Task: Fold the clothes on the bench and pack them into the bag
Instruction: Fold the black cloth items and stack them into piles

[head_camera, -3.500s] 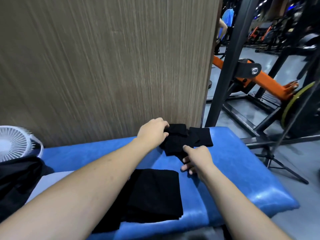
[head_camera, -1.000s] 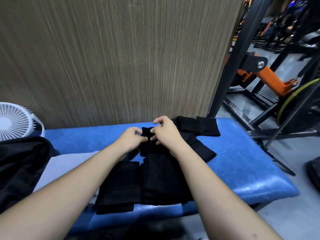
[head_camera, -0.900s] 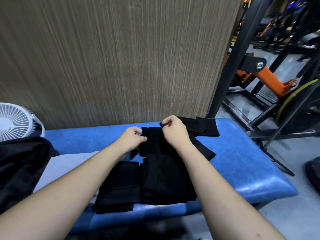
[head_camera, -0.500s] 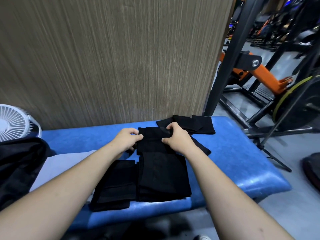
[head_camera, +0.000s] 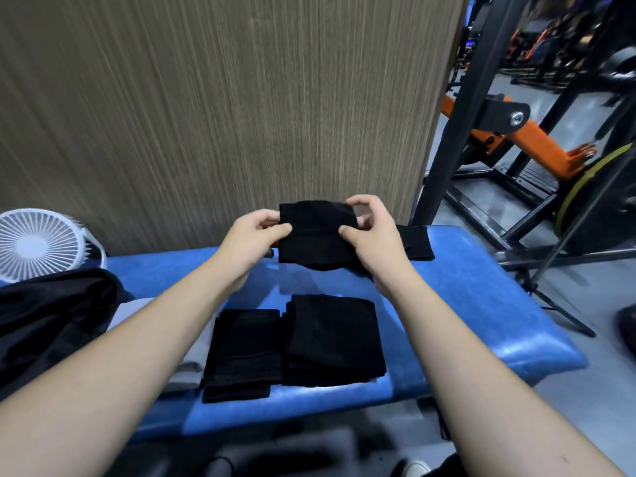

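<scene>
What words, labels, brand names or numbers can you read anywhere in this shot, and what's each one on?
None: no readable text shows anywhere.
Black cloth held up by the left hand and right hand: no label or print visible.
Folded black clothes on the blue bench: plain.
White fan: no marking visible.
Orange gym machine: no lettering visible.

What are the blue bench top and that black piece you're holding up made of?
Bench: looks like padded vinyl or faux leather, going by its glossy highlights and rounded edge. Black piece, pinched by the left hand and right hand: soft matte fabric, probably knit; the weave is too dark to confirm.
</scene>
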